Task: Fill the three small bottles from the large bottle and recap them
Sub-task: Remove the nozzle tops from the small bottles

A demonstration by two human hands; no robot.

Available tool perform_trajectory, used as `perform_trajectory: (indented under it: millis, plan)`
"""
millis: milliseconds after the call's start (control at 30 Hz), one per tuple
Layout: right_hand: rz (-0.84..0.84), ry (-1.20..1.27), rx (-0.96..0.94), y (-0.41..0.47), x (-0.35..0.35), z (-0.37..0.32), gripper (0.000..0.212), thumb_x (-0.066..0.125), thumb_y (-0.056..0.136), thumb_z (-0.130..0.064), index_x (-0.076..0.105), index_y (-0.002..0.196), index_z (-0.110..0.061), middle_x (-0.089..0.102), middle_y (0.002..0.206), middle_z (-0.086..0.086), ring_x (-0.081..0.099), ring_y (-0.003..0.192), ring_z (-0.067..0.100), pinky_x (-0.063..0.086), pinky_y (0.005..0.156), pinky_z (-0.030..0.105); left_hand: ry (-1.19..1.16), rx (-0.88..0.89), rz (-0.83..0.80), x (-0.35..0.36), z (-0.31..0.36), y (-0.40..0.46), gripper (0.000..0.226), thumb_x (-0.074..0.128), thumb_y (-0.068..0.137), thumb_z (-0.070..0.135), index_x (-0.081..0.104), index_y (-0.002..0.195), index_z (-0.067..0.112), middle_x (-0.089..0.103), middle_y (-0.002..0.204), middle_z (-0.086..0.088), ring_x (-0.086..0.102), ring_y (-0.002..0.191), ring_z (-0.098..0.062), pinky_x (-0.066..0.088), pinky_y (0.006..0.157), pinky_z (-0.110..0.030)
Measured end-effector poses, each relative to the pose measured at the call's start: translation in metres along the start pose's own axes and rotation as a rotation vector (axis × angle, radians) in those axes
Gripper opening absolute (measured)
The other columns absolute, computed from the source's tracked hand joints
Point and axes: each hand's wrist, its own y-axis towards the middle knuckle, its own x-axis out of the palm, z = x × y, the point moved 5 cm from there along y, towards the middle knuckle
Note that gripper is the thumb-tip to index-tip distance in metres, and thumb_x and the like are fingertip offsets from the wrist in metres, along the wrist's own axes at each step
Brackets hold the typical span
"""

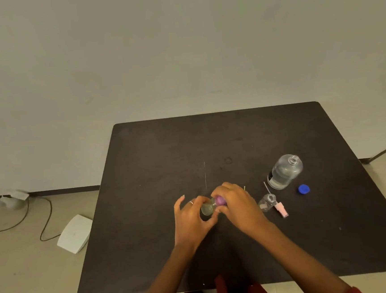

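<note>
While uncapped, large bottle (284,171), label unreadable.

Both forearms reach in from bottom edge, hands meet mid-table. Left hand (193,216) curled round small bottle (207,208), ring on one finger. Right hand (236,203) cupped over purple cap (220,200), probably pinching it, fingertips hidden.
</note>
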Motion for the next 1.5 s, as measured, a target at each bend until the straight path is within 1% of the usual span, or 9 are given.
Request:
perform_trajectory:
  millis: [133, 233, 333, 433, 600, 733, 900, 1067, 1500]
  plan:
    - [-0.009, 0.007, 0.085, -0.002, -0.002, -0.001, 0.033, 0.06, 0.087, -0.043, 0.058, 0.104, -0.015, 0.059, 0.099, 0.0, 0.059, 0.091, 0.016, 0.049, 0.075, 0.028, -0.048, 0.015, 0.005, -0.004, -0.001, -0.001, 0.026, 0.075, 0.076, 0.034, 0.067, 0.096, 0.02, 0.072, 0.086, 0.008, 0.066, 0.082, -0.008, 0.039, 0.1, -0.031]
    - [0.013, -0.038, 0.03, -0.003, -0.002, -0.006, 0.017, 0.059, 0.09, -0.029, 0.058, 0.103, -0.018, 0.057, 0.103, -0.002, 0.058, 0.093, 0.015, 0.042, 0.066, 0.022, -0.074, 0.015, -0.016, -0.005, -0.002, -0.002, 0.027, 0.074, 0.077, 0.036, 0.065, 0.097, 0.02, 0.071, 0.086, 0.008, 0.064, 0.079, -0.008, 0.045, 0.088, -0.025]
    - [-0.006, -0.029, 0.009, -0.005, -0.002, -0.009, 0.028, 0.064, 0.086, -0.031, 0.055, 0.112, -0.025, 0.049, 0.11, -0.005, 0.054, 0.098, 0.014, 0.037, 0.068, 0.021, -0.087, 0.024, -0.018, -0.005, -0.004, -0.003, 0.028, 0.074, 0.077, 0.035, 0.064, 0.098, 0.019, 0.07, 0.087, 0.007, 0.065, 0.077, -0.008, 0.045, 0.084, -0.022]
    - [0.02, -0.026, 0.086, -0.004, -0.003, -0.007, 0.028, 0.059, 0.088, -0.04, 0.056, 0.109, -0.021, 0.055, 0.105, -0.004, 0.056, 0.093, 0.013, 0.037, 0.068, 0.022, -0.092, 0.027, -0.016, -0.005, -0.004, -0.003, 0.029, 0.074, 0.077, 0.036, 0.064, 0.099, 0.02, 0.07, 0.088, 0.007, 0.065, 0.078, -0.008, 0.043, 0.083, -0.021]
    - [0.004, 0.02, -0.003, -0.008, 0.001, -0.008, 0.021, 0.063, 0.086, -0.02, 0.06, 0.106, -0.023, 0.049, 0.107, -0.006, 0.054, 0.097, 0.012, 0.042, 0.071, 0.02, -0.096, 0.023, -0.038, -0.003, -0.006, -0.002, 0.03, 0.073, 0.078, 0.039, 0.063, 0.1, 0.021, 0.069, 0.089, 0.008, 0.064, 0.079, -0.007, 0.045, 0.085, -0.023]
    - [0.042, 0.051, 0.154, -0.009, 0.0, -0.002, 0.027, 0.058, 0.089, -0.038, 0.059, 0.107, -0.018, 0.054, 0.104, -0.002, 0.058, 0.092, 0.016, 0.045, 0.072, 0.027, -0.104, 0.015, -0.054, 0.0, -0.009, -0.004, 0.031, 0.074, 0.078, 0.037, 0.063, 0.102, 0.021, 0.07, 0.092, 0.007, 0.064, 0.082, -0.008, 0.046, 0.085, -0.024]
    - [0.029, 0.058, 0.109, -0.011, 0.003, -0.002, 0.017, 0.061, 0.088, -0.019, 0.061, 0.105, -0.022, 0.055, 0.106, -0.003, 0.059, 0.091, 0.014, 0.042, 0.071, 0.021, -0.107, 0.0, -0.092, 0.005, -0.011, -0.003, 0.031, 0.071, 0.08, 0.038, 0.063, 0.104, 0.021, 0.069, 0.094, 0.007, 0.064, 0.085, -0.009, 0.047, 0.087, -0.025]
    - [0.066, 0.059, 0.244, -0.012, 0.003, 0.003, 0.024, 0.056, 0.09, -0.037, 0.06, 0.102, -0.016, 0.06, 0.097, 0.0, 0.06, 0.086, 0.017, 0.046, 0.069, 0.029, -0.111, -0.024, -0.132, 0.009, -0.014, -0.004, 0.031, 0.07, 0.081, 0.04, 0.06, 0.106, 0.024, 0.068, 0.096, 0.008, 0.062, 0.086, -0.007, 0.049, 0.084, -0.025]
    - [0.173, 0.263, 0.277, -0.024, -0.017, 0.021, 0.013, 0.065, 0.083, -0.018, 0.068, 0.094, -0.022, 0.066, 0.092, -0.008, 0.059, 0.082, 0.008, 0.05, 0.075, 0.028, -0.124, -0.12, -0.196, 0.021, -0.038, -0.004, 0.032, 0.069, 0.082, 0.04, 0.056, 0.11, 0.029, 0.066, 0.102, 0.007, 0.061, 0.092, -0.007, 0.055, 0.078, -0.03]
